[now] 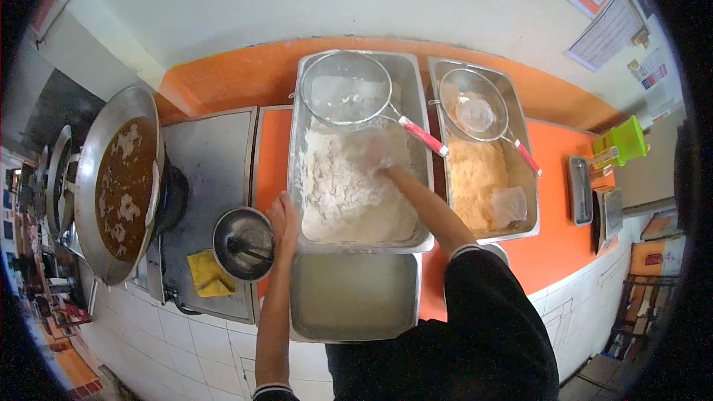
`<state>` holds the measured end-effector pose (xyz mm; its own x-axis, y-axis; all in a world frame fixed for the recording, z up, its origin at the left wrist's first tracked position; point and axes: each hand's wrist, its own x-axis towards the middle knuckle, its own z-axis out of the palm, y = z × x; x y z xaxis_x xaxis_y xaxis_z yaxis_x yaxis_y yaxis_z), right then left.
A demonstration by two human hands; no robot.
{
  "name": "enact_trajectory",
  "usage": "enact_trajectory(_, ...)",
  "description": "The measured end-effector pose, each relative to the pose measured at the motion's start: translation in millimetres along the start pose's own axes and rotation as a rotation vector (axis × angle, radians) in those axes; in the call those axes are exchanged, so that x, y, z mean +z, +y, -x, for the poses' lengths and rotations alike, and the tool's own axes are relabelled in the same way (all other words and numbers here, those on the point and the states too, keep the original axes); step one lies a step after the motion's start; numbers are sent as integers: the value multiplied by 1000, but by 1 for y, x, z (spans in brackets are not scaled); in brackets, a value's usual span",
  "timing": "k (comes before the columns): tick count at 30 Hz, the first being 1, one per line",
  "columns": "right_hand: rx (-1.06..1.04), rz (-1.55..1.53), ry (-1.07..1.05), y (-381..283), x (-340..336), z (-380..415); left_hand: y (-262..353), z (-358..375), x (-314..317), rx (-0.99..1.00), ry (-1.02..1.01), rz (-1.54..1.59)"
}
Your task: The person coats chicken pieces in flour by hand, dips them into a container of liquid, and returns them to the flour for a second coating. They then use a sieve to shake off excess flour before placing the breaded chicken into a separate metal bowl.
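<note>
A deep metal pan [426, 178] holds white flour [342, 186], heaped and lumpy. My right hand [379, 154] is down at the flour near the pan's middle, smeared by motion, so its fingers cannot be made out. At the pan's left edge, my left hand [283, 217] grips the rim. A wire-mesh strainer [345, 89] with a red handle [423, 137] lies across the far end of this pan, with white bits in its mesh. Directly in front stands a rectangular metal tray [295, 304] of cloudy, pale liquid [353, 293].
On the right, a second pan [529, 212] holds orange-tinted powder, a smaller strainer [473, 104] and a clear plastic container [509, 206]. Leftward are a metal bowl [243, 243], a yellow cloth [210, 273] and a large wok [153, 200] of brown oil with floating pieces.
</note>
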<state>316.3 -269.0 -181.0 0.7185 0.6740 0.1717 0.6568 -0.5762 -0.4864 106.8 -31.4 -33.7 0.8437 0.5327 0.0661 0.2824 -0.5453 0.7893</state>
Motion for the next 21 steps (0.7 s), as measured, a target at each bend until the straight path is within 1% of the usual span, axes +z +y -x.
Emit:
enact_trajectory(2, 202, -20, -69, 33, -24, 1, 8, 6, -5, -41, -33, 16)
enact_trajectory(3, 294, 3, -91, 41, -25, -2, 8, 6, -7, -36, -42, 0)
enact_trajectory(5, 410, 20, -89, 52, -15, -19, 9, 5, -9, -26, -52, -24)
enact_trajectory(6, 405, 1, -87, 45, -12, -32, 11, 0, -7, -39, -56, -11)
enact_trajectory(8, 390, -73, -121, 9, -14, -50, 7, 4, -9, -82, -90, -7)
enact_trajectory(9, 386, -116, -168, -24, -25, -50, 4, 8, -7, -56, -78, 7)
enact_trajectory(11, 320, -230, -251, -93, -51, -41, 1, 4, -7, 6, -47, 22)
enact_trajectory(12, 259, -288, -282, -120, -63, -35, 6, 5, -9, -13, -41, 9)
enact_trajectory(14, -53, -426, -269, -116, -43, -32, 15, 6, -14, -45, -33, -16)
enact_trajectory(15, -202, -495, -266, -114, -37, -28, 8, 4, -11, -65, -90, 9)
enact_trajectory(18, 1, -122, -275, -140, -46, -36, -6, 5, -1, 29, -26, 31)
enact_trajectory(19, 77, 158, -310, -166, -45, -28, -3, 7, -4, -21, -39, 19)
enact_trajectory(21, -112, 264, -306, -193, -33, 5, 5, 3, -8, -117, -60, 0)
